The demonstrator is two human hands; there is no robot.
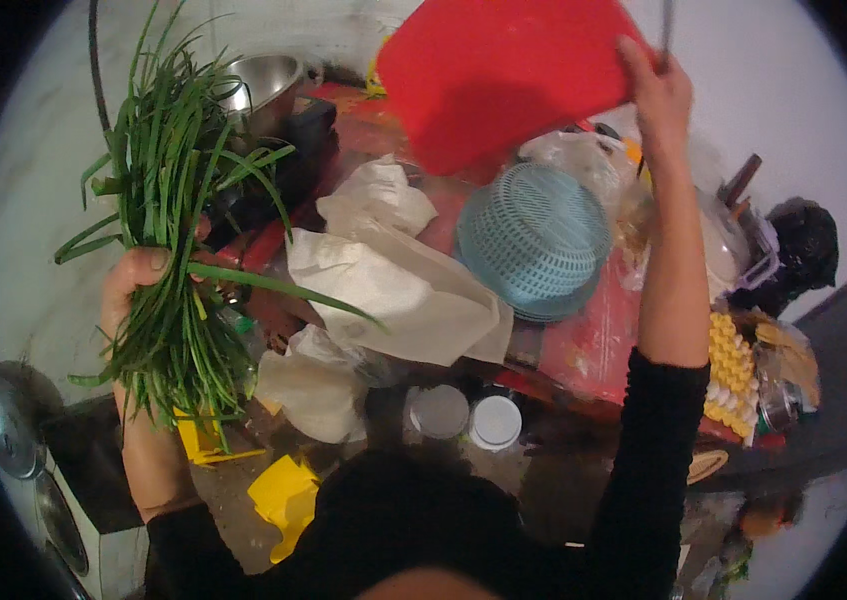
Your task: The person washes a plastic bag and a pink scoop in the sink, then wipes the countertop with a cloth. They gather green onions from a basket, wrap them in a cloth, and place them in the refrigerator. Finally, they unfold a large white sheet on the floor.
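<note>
My left hand (134, 277) is closed around the middle of a large bunch of green chives or scallions (168, 157). Its leaves spread above and below the fist, and one stalk sticks out to the right. Raised at the top right, my right hand (665, 101) grips the corner of a red cutting board (498, 75), thumb on its face. A thin dark strip (667, 30) rises beside those fingers; I cannot tell what it is. Below the board, a blue plastic colander (547, 232) sits upside down on the red table surface (588, 352).
Crumpled whitish bags or sheets (386, 292) lie mid-table. A steel bowl (266, 79) stands behind the greens. Yellow-and-white egg-like rows (729, 375) and a black bag (802, 247) are at right. Two round lids (495, 422) show near my body, yellow pieces (284, 499) lower left.
</note>
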